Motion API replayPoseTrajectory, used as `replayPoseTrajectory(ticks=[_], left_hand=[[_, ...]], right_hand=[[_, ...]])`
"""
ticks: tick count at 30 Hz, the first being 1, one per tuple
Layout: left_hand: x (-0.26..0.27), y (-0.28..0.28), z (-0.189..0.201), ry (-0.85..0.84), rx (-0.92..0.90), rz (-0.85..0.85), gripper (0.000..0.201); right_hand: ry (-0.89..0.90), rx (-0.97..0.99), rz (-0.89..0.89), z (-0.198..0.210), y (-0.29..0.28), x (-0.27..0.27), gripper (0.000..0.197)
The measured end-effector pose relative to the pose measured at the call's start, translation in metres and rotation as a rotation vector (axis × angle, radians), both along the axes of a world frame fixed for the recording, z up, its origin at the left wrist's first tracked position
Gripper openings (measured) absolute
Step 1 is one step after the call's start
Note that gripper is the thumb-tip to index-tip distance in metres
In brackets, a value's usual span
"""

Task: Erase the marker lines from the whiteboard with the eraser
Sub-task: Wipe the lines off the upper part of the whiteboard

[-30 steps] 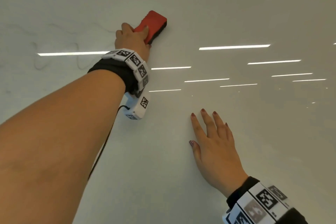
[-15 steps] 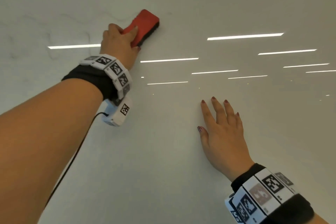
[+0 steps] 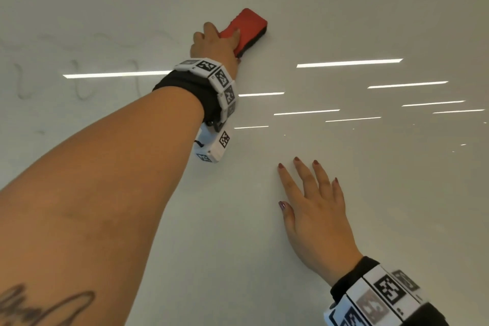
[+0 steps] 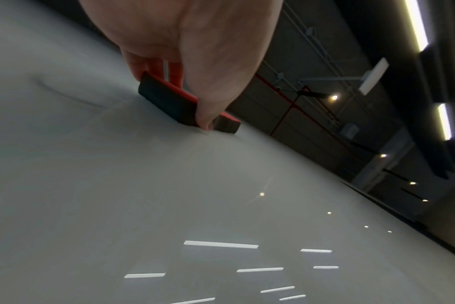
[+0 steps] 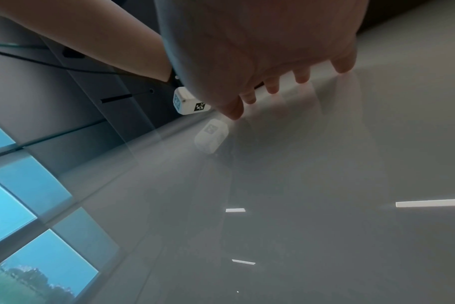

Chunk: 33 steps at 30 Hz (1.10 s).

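**Two hands on the board, and gray marks waiting off to one side**

We hold the red eraser in our left hand. Our thumb and fingers wrap its sides, and its dark felt side sits flat on the whiteboard. In the head view it is up near 12 o'clock. Our right hand lies flat on the board at about 4 o'clock, fingers straight and spread, holding nothing.

We see faint gray marker lines at about 10 o'clock, well apart from the eraser. The board right under and around the eraser looks clean.

What could go wrong, we think:

- We might keep rubbing the clean part and miss the gray lines. They are pale and easy to skip.
- We might tip the eraser on its edge. Then only a thin strip of felt would touch, and streaks would stay.
- The felt looks dark, so it may be full of ink. It could smear the lines and not lift them.
- Our grip is near one end of the eraser. A hard push could make it twist or slip out.
- Our flat right hand could slide on the shiny board if we lean on it.
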<state>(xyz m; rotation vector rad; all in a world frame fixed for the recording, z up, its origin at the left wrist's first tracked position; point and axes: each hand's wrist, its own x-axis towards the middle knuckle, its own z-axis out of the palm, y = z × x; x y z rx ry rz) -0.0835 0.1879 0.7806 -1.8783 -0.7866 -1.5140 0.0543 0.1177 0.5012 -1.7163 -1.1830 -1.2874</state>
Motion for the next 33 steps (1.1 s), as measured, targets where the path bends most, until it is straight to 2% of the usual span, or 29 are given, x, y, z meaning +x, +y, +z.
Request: replayPoseTrajectory(ticks=[5, 8, 15, 20, 27, 33], left_hand=[[0.004, 0.006, -0.03, 0.119, 0.111, -0.013, 0.057], [-0.011, 0.017, -0.041, 0.129, 0.123, -0.014, 0.057], [-0.05, 0.032, -0.01, -0.03, 0.049, -0.038, 0.057], [-0.029, 0.017, -0.002, -0.057, -0.002, -0.016, 0.055], [0.017, -0.002, -0.049, 0.091, 0.084, -0.058, 0.056], [-0.026, 0.018, -0.054, 0.027, 0.072, -0.038, 0.056]], right_hand=[[-0.009, 0.011, 0.004, 0.012, 0.01, -0.011, 0.057], [0.009, 0.024, -0.011, 0.015, 0.013, -0.015, 0.057], [-0.026, 0.015, -0.027, 0.012, 0.011, -0.01, 0.057], [-0.043, 0.012, -0.031, 0.011, 0.01, -0.008, 0.056], [-0.052, 0.024, -0.007, 0.011, 0.01, -0.007, 0.057], [-0.045, 0.01, -0.006, 0.009, 0.011, -0.008, 0.057]])
